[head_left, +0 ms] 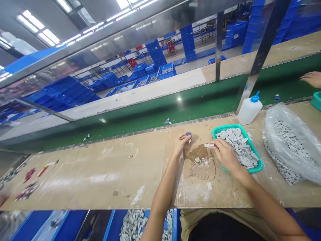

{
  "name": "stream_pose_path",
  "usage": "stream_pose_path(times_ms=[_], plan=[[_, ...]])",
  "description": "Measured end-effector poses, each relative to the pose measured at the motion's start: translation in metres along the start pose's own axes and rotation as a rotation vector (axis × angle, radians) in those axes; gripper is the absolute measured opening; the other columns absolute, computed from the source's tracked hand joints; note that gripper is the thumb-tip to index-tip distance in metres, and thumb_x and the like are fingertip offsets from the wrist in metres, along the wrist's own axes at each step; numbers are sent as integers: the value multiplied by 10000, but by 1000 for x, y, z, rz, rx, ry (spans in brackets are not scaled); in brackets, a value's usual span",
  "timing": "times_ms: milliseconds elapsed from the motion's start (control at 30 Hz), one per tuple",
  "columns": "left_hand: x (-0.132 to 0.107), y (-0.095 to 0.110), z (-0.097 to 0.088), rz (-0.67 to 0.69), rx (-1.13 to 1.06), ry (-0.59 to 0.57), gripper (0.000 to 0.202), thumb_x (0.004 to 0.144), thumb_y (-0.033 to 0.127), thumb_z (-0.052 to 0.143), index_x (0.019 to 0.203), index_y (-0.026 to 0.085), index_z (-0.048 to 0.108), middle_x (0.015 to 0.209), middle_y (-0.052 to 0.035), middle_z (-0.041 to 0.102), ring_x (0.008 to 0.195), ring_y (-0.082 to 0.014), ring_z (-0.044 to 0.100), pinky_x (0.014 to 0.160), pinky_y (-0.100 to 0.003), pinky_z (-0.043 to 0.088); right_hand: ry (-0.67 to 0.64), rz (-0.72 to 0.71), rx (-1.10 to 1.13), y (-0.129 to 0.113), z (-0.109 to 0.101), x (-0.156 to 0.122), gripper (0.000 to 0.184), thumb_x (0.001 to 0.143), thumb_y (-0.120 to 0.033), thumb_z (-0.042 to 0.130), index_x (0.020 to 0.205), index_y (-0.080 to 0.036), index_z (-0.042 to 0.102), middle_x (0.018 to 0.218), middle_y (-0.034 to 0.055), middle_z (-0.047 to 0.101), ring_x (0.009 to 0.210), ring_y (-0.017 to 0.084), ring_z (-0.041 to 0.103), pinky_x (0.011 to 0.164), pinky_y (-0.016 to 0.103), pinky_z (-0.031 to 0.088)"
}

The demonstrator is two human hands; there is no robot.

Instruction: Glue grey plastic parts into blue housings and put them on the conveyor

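Observation:
Pinched in the fingers of my left hand (182, 143) is a small dark blue and white piece (188, 135); its exact kind is too small to make out. My right hand (224, 154) grips a small flat white piece (209, 145) by one end, close to the teal basket (258, 164). Grey flat pieces (238, 144) are heaped in that basket. Between and below my hands lies a stained cardboard pad (200, 170) with a small round pale blob (197, 160) on it.
A white squeeze bottle (249, 110) with a blue cap stands behind the basket. A clear bag (291, 144) of grey pieces lies at right. Beyond runs a green belt (140, 118) carrying a few small pieces. Another person's hand (312, 79) shows at far right. Red pieces (30, 174) lie left.

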State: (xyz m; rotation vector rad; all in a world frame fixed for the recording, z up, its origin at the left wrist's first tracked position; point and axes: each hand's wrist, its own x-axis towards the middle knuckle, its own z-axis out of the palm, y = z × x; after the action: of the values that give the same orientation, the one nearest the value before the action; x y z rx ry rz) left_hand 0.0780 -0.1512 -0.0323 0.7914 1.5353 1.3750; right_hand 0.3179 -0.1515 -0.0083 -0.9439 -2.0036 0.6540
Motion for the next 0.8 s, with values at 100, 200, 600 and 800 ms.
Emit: stream_pose_path(times_ms=[100,200,600,800], plan=[[-17,-9,-14,-15,-110,100,682,447,572,907,959,141,775,896,-99,779,760,-167,684,732,-283,517,-169,-14,51,-12,19,-8,236,955,-173,498,1001,-238,720,941,51,758,871,206,721,774,327,574],[-21,-10,-20,5,-206,173,640,433,505,933,955,160,796,985,-96,787,883,-188,691,840,-295,513,-269,2,22,-13,33,-13,242,958,-206,517,1012,-223,752,944,59,775,829,199,729,749,321,575],[-19,0,-27,-42,-607,9,449,540,309,930,918,123,776,836,-49,770,695,-114,674,771,-273,519,-376,-102,-80,-5,32,-19,270,979,-371,565,1028,-246,799,951,63,786,834,204,738,760,340,599],[-21,-1,-25,-27,-638,1,437,560,320,927,919,127,771,835,-49,767,692,-106,663,770,-274,520,-384,-178,-122,-7,33,-17,256,977,-339,579,1023,-222,802,925,60,791,812,193,747,740,315,602]])
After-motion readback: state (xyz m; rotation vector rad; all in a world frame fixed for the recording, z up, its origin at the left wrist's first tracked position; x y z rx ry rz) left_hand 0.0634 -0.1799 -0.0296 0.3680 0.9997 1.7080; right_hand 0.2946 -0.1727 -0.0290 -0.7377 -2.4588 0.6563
